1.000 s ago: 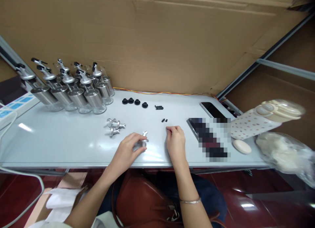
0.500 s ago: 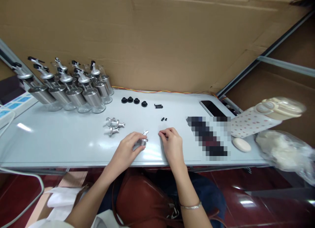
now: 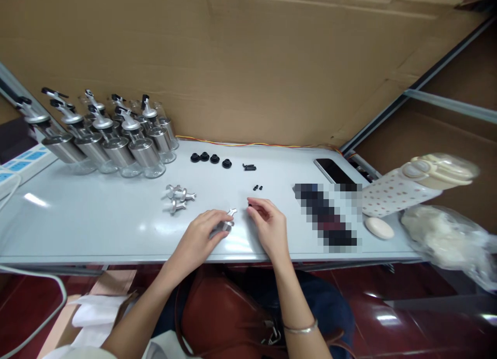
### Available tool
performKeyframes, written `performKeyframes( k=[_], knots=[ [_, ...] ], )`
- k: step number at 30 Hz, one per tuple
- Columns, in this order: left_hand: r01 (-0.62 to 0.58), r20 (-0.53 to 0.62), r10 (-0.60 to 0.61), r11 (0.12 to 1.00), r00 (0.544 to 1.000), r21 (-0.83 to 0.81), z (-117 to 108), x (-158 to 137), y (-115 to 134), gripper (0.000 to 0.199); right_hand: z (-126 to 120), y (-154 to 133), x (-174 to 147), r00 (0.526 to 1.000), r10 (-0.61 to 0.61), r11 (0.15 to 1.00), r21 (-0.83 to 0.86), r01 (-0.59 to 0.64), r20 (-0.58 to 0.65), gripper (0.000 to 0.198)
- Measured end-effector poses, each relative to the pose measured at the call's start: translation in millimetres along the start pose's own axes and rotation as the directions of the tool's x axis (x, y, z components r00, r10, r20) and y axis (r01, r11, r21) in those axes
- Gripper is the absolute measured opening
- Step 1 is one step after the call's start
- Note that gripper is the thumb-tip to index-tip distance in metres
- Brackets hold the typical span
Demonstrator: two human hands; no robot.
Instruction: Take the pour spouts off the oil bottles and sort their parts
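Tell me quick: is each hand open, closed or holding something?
Left hand: closed, holding a silver, forked metal piece.
Right hand: closed in a pinch on a tiny black piece, mostly hidden.

Single head cam facing forward and down, pretty close: hands (image 3: 202,235) just below center, tabletop (image 3: 97,224) across the middle, cardboard (image 3: 248,64) up top.
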State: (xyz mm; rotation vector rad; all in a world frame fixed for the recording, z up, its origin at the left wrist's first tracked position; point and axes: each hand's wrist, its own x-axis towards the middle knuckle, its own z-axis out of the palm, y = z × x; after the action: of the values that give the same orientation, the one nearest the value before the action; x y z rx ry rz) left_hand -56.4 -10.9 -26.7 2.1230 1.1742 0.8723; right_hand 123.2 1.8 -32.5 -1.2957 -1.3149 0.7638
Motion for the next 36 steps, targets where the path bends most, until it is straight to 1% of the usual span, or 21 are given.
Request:
performKeyframes(
  k=[2, 3, 5, 13, 21, 33, 36],
  knots=[
    [-0.007, -0.005, 0.007, 1.0, 1.0, 0.01, 0.3, 0.2, 0.0, 0.021, 5.5, -2.3, -1.9, 0.997, 0.075, 0.983, 0.169, -0.075, 0.008, 0.015],
    [-0.011, -0.009, 0.012, 1.0, 1.0, 0.012, 0.3, 0.2, 0.1, 0.022, 8.0, -3.0, -2.8, 0.995, 0.102, 0.969, 0.223, -0.103, 0.018, 0.015],
    [-0.024, -0.01, 0.025, 1.0, 1.0, 0.015, 0.2, 0.2, 0.3, 0.022, 11.4, -4.0, -4.2, 0.991, 0.132, 0.951, 0.276, -0.138, 0.037, 0.016],
    [-0.045, 0.012, 0.045, 0.999, 0.999, -0.019, -0.5, -0.5, 1.4, 0.021, 8.6, -6.1, -4.5, 0.987, 0.125, 0.945, 0.291, -0.148, 0.097, 0.009],
    [-0.021, 0.018, 0.021, 0.999, 1.0, -0.025, -0.1, -0.4, 1.1, 0.022, 7.7, -6.4, -5.5, 0.978, 0.201, 0.91, 0.358, -0.208, 0.057, 0.015],
    [-0.054, 0.021, 0.053, 0.998, 0.998, 0.017, -1.6, 0.0, 2.8, 0.022, 6.3, -6.7, -5.1, 0.974, 0.209, 0.919, 0.321, -0.228, 0.093, 0.016],
    [-0.064, 0.018, 0.063, 0.998, 0.998, 0.029, -1.5, -0.6, 2.5, 0.022, 6.3, -7.6, -4.7, 0.978, 0.196, 0.92, 0.333, -0.208, 0.07, 0.016]
  ],
)
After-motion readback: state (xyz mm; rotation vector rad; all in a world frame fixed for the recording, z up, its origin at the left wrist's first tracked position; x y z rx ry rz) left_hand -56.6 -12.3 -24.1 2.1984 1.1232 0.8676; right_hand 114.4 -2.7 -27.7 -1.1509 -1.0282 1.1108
